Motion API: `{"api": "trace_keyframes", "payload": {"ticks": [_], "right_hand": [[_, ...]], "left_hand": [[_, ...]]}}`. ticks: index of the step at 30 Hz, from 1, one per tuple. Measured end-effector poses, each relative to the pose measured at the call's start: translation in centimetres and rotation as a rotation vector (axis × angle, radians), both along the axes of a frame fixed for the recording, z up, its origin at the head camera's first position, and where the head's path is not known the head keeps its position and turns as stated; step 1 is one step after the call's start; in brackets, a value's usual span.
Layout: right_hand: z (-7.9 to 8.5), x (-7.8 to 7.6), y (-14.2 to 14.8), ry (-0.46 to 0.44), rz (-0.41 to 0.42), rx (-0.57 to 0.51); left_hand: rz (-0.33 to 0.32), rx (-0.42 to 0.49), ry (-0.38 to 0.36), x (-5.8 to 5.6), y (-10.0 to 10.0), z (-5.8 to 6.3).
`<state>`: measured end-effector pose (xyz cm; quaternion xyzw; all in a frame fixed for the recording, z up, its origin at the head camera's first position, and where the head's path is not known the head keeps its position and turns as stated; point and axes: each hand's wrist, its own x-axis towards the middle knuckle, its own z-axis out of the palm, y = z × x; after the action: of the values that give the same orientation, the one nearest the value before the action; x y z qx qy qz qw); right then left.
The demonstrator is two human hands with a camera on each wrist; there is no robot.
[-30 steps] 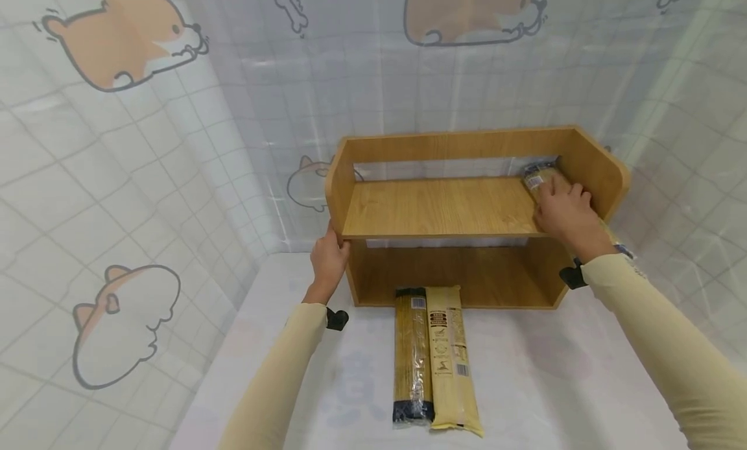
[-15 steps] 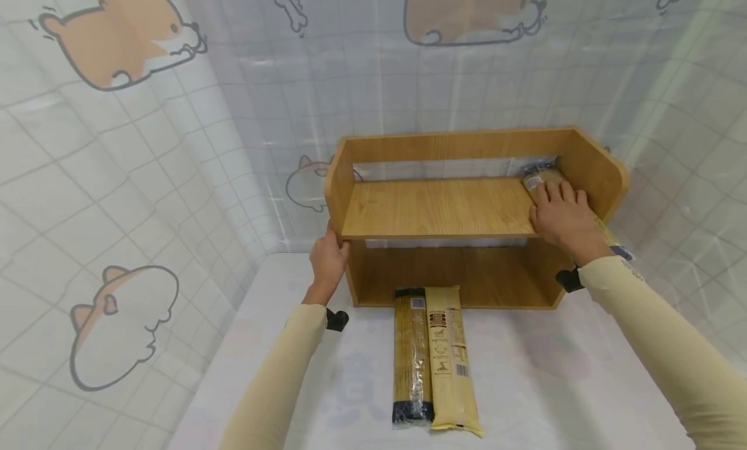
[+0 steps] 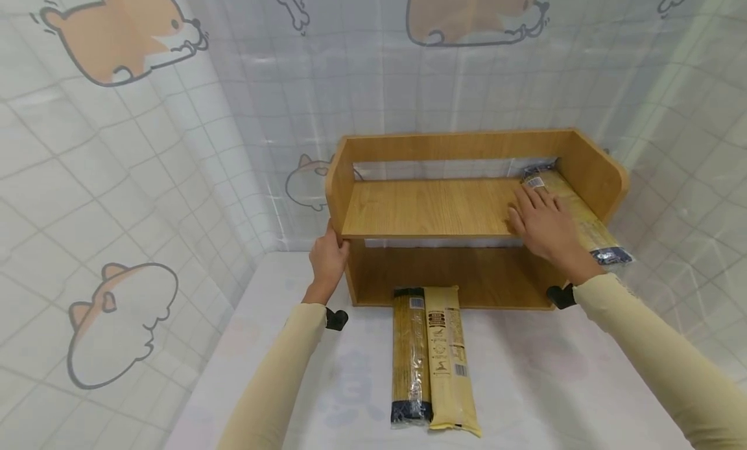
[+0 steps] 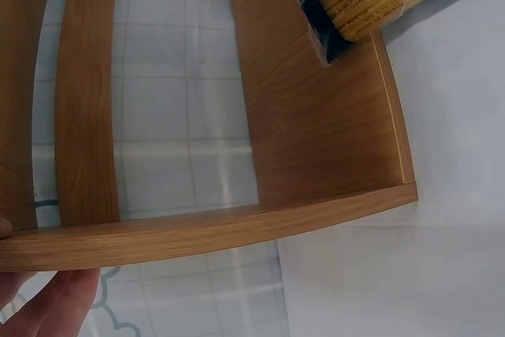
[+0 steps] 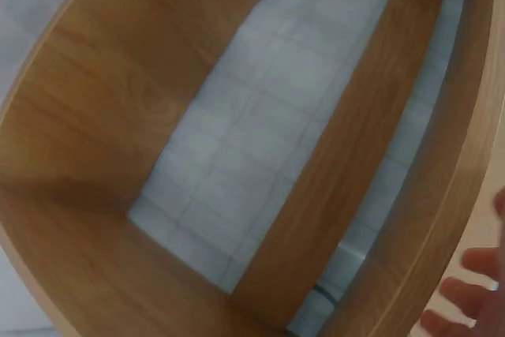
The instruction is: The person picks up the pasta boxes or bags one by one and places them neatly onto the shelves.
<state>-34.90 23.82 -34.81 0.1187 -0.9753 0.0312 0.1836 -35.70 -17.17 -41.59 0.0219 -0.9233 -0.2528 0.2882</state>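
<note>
My left hand [image 3: 329,260] grips the left side panel of a two-tier wooden shelf [image 3: 432,207]; in the left wrist view its fingers [image 4: 67,301] lie outside that panel. A clear pack of spaghetti [image 3: 583,220] with dark blue ends lies along the right wall of the upper tier, its near end jutting past the front edge. Just left of this pack, my right hand [image 3: 547,228] is over the upper board with its fingers extended, holding nothing. The right wrist view shows only its fingertips [image 5: 465,293] at the edge.
On the white tabletop [image 3: 519,378], a second blue-ended spaghetti pack [image 3: 411,353] and a yellow printed packet [image 3: 450,372] lie side by side. Their far ends reach the lower tier [image 3: 484,275]. A patterned curtain [image 3: 327,80] hangs behind and at the sides.
My right hand has loosened from the spaghetti pack on the upper tier and shifted left off it, so more of the pack shows. The left hand keeps its place.
</note>
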Motion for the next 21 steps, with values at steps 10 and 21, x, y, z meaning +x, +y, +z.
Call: {"api": "trace_keyframes", "payload": {"ticks": [10,21], "right_hand": [[-2.1,0.6,-0.9,0.098,0.100,-0.137],[-5.0,1.1,-1.3,0.388,0.395,-0.117]], "left_hand": [[0.013,-0.007,0.007,-0.1,0.4,0.1],[0.024,0.002,-0.029,0.2,0.3,0.2]]}}
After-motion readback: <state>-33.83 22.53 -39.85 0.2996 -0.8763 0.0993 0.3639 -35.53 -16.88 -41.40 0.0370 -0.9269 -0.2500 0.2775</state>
